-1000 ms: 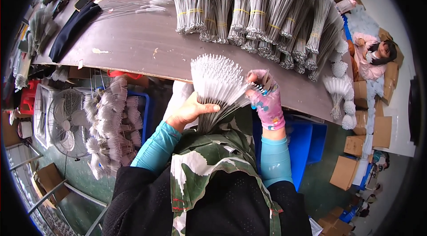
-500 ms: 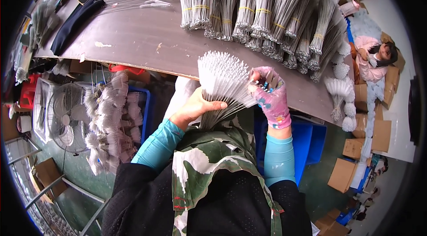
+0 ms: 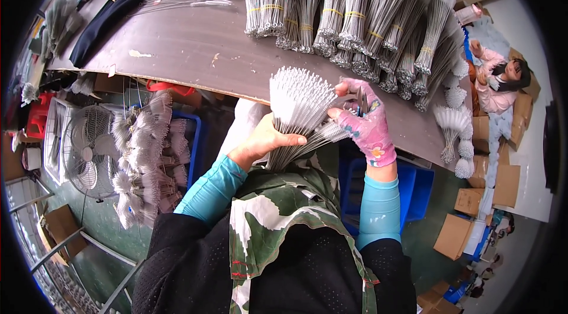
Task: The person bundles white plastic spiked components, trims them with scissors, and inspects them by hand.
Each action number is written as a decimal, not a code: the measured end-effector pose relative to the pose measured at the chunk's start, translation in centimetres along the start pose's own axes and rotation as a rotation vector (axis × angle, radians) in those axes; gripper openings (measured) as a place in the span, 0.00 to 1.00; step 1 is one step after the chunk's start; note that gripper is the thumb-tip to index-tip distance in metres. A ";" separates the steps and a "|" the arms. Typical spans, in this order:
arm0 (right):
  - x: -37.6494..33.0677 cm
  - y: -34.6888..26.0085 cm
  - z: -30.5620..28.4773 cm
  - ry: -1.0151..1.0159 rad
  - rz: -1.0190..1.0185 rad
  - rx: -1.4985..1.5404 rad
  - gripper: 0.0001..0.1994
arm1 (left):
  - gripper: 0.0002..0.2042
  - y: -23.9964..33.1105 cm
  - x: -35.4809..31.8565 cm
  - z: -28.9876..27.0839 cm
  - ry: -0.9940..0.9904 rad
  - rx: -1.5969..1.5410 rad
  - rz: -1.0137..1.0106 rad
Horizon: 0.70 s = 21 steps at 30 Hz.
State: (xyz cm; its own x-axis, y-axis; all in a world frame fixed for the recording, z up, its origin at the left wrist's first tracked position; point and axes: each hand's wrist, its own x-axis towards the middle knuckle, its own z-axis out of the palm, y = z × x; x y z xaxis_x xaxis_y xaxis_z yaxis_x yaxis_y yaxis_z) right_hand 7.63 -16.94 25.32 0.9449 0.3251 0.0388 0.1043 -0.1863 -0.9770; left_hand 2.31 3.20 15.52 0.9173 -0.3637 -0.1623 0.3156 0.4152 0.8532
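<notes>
Fingers of both hands closed around wire bundle.

The bare left hand emerges from a snug turquoise stretch sleeve running down toward 7 o'clock, where a black mesh overgarment covers the upper arm. The right hand, at about 1 o'clock from the picture's centre, wears a pink knitted glove with small coloured flower motifs, above a light blue tight sleeve. A green, white and brown camouflage-patterned apron hangs over the chest at 6 o'clock.
</notes>
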 end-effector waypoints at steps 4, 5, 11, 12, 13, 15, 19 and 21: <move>0.1 -0.1 -0.4 -0.161 -0.012 0.146 0.18 | 0.28 0.0 0.0 -0.3 -0.007 -0.031 0.000; 0.2 -0.3 -0.4 -0.162 0.014 0.090 0.18 | 0.28 0.0 -0.1 -0.3 -0.006 -0.023 -0.009; 0.1 -1.2 0.3 -0.186 0.018 0.087 0.14 | 0.29 0.4 -0.1 0.2 0.022 0.041 -0.030; 0.2 -1.1 0.5 -0.168 0.041 0.038 0.14 | 0.29 0.4 -0.1 0.3 0.047 0.058 -0.035; 0.2 -0.8 0.5 -0.142 0.040 -0.002 0.14 | 0.30 0.3 -0.1 0.3 0.023 0.051 -0.021; 0.2 0.0 0.1 -0.102 0.041 -0.038 0.13 | 0.31 -0.1 -0.1 0.2 -0.008 0.044 0.001; -0.6 1.6 -2.4 0.025 0.028 -0.008 0.09 | 0.31 -0.8 -0.8 -1.8 0.123 0.130 0.023; -1.3 2.2 -3.3 0.168 0.198 -0.039 0.09 | 0.32 -0.7 -1.0 -3.1 0.203 0.165 0.084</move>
State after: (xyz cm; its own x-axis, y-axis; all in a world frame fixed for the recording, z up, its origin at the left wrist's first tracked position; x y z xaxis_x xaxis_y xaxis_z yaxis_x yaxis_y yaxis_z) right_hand 7.65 -20.80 23.77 0.9860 0.1208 -0.1152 -0.0793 -0.2681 -0.9601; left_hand 1.97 5.83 13.56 0.9737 -0.1523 -0.1696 0.2079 0.2889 0.9345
